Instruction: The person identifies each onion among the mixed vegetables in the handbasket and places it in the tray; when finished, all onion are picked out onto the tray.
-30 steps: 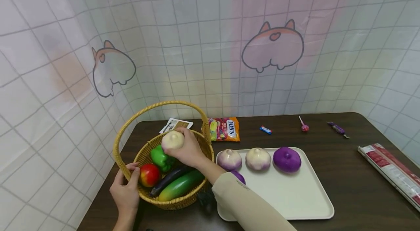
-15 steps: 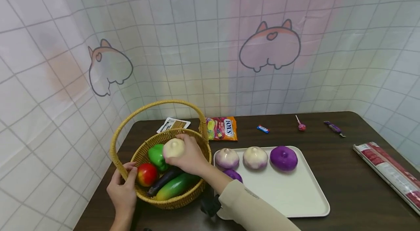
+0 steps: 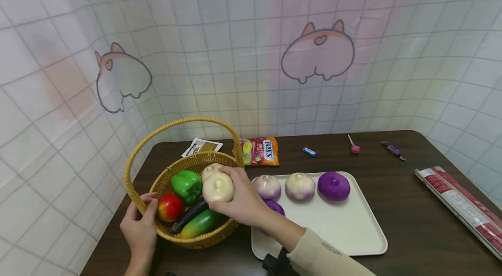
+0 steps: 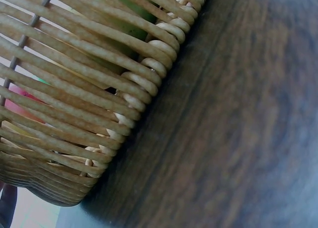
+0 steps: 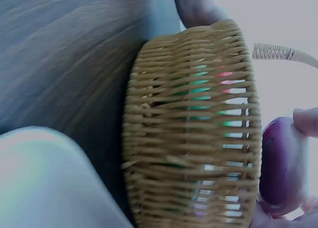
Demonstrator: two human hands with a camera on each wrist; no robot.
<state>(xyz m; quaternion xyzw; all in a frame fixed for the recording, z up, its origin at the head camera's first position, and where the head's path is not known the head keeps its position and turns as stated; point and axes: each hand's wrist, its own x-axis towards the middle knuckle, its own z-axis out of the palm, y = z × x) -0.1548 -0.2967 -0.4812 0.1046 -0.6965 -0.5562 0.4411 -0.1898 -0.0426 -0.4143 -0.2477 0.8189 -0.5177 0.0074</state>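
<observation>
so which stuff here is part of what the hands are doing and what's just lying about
In use:
right hand
white onion
wicker basket
left hand
tray of onions

Lying about:
Fox's candy bag
lollipop
wrapped candies
card
long red packet

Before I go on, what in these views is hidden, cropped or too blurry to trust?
- Head view: a purple onion on the tray is mostly hidden behind the right hand, which holds a white onion.
- Head view: a second white onion in the basket is partly covered by the held one.
- Head view: the small candy has print too small to read.
- Left wrist view: only basket weave and table; the left hand is cut off.
- Right wrist view: blurred throughout.
</observation>
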